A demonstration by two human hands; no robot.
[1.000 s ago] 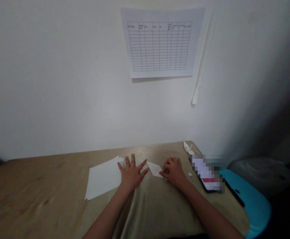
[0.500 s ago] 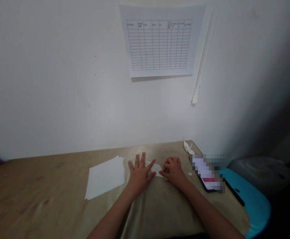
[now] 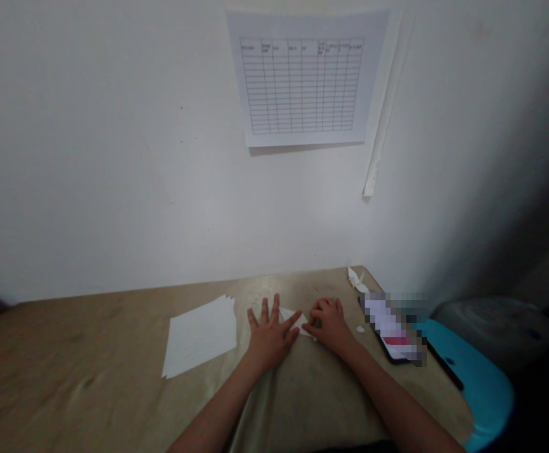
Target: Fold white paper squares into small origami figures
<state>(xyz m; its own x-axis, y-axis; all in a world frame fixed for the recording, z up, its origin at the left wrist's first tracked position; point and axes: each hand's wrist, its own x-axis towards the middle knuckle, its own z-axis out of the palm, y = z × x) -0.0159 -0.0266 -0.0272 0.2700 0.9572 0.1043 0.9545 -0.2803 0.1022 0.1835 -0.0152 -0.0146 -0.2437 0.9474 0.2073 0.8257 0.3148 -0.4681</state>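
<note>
A small piece of white paper lies on the brown table between my two hands. My left hand has its fingers spread, with the index finger and thumb resting on the paper's left part. At the paper's right end, my right hand is closed with bent fingers, the fingertips pressed on the paper. A stack of white sheets rests to the left of my left hand.
A phone lies right of my right hand, near a small white scrap. Crumpled white paper is at the back right corner. A turquoise stool stands beyond the right edge. A printed table sheet hangs on the wall.
My left hand has slid slightly to the right over the small paper, toward my right hand. My right hand has hardly moved.
</note>
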